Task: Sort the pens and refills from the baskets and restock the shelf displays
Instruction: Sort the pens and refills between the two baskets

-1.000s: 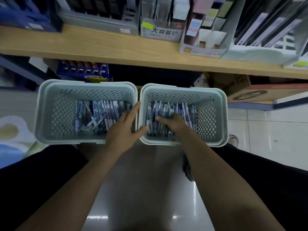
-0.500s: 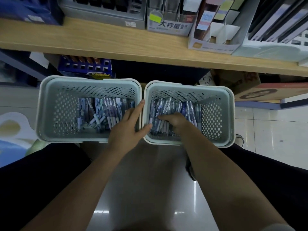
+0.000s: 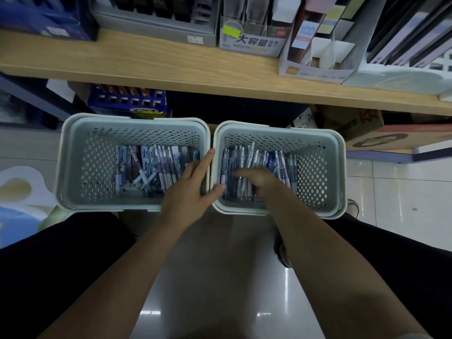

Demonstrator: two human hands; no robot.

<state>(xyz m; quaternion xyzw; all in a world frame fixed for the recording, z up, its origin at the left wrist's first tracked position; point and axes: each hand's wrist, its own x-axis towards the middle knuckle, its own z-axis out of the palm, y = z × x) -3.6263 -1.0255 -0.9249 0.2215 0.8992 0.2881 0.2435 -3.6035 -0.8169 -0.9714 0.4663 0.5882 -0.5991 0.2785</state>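
Note:
Two pale perforated baskets stand side by side on the floor. The left basket (image 3: 73,167) holds packaged pens and refills (image 3: 156,167); the right basket (image 3: 335,172) holds a row of pens (image 3: 276,160). My left hand (image 3: 193,189) lies across the two adjoining rims, with straight fingers over the left basket and the thumb on the right basket's rim. My right hand (image 3: 256,179) is inside the right basket, its fingers curled down round some pens in the pile. The wooden shelf (image 3: 159,64) above carries the display boxes (image 3: 252,37).
A blue box (image 3: 127,101) sits under the shelf behind the left basket. Cardboard boxes (image 3: 367,135) lie at the right on the tiled floor. My dark-clothed legs flank a strip of shiny floor (image 3: 215,277) in front of the baskets.
Both hands stay almost where they were. The right hand's fingers have shifted slightly among the pens. My view has moved a little closer to the baskets.

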